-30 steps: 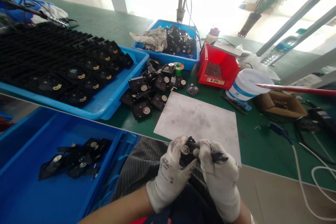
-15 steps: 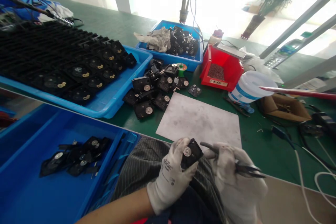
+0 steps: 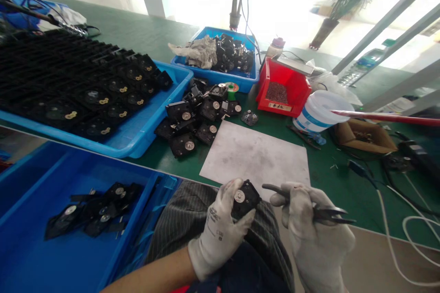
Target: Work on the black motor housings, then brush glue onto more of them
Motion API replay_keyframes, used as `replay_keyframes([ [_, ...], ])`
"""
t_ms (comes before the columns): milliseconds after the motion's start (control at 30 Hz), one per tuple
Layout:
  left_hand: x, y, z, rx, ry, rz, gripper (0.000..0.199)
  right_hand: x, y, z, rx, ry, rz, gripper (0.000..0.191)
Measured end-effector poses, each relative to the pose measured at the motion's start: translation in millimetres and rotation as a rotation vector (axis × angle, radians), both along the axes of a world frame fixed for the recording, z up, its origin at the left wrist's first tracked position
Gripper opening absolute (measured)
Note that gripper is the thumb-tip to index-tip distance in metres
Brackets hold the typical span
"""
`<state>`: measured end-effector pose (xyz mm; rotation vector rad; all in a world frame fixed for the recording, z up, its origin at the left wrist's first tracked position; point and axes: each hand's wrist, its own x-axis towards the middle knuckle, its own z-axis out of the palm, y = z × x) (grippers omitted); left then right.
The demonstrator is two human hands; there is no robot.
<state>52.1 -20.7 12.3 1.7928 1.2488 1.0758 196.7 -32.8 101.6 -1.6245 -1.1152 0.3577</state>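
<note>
My left hand (image 3: 220, 231), in a white work glove, is closed around a black motor unit (image 3: 249, 199) with a round silver disc on its face. The unit is held above my lap, near the table's front edge. To its right, my gloved right hand (image 3: 309, 224) grips a pair of pliers (image 3: 332, 215). Their dark jaws point right, away from the unit, while a handle end sticks out to the left towards it, with a gap between. A white sheet (image 3: 257, 155) lies on the green table just beyond both hands.
More black units (image 3: 187, 144) are heaped left of the sheet. A blue tray (image 3: 137, 144) holds rows of them, and a lower blue bin (image 3: 24, 261) has several. A red bin (image 3: 302, 96) of small parts, a white bucket (image 3: 314, 119) and a cardboard box (image 3: 378, 142) stand right.
The view has shifted slightly, so the table things sit a little further left. My right hand is slightly further from the black unit, and the pliers' jaws show more clearly. Both grips are unchanged.
</note>
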Motion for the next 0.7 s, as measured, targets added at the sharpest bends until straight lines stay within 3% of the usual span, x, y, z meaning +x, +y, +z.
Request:
replay_keyframes([
  [133,-3,3,5.3,-0.103,-0.073,0.01,0.057,28,5,11.9,0.035,-0.08,-0.022,0.026],
  [200,-6,4,9.6,-0.153,-0.094,0.009,0.057,56,12,20.1,0.086,-0.382,0.064,0.026],
  [267,-11,4,14.9,-0.201,-0.116,0.0,0.058,91,22,25.6,0.107,-0.851,0.125,0.035],
  [300,-13,4,18.1,-0.227,-0.13,-0.007,0.059,108,29,26.0,0.091,-1.053,0.116,0.042],
  [367,-15,4,25.4,-0.284,-0.157,-0.021,0.063,136,42,20.8,-0.008,-1.261,0.113,0.049],
  [467,-14,5,39.4,-0.377,-0.207,-0.032,0.072,160,60,2.0,-0.251,-1.28,0.148,0.041],
  [600,-11,10,56.7,-0.52,-0.332,0.014,0.074,166,69,-24.3,-0.428,-1.237,0.174,0.03],
  [700,-14,24,57.8,-0.609,-0.393,0.047,0.076,173,61,-32.2,-0.518,-1.158,0.203,0.047],
])
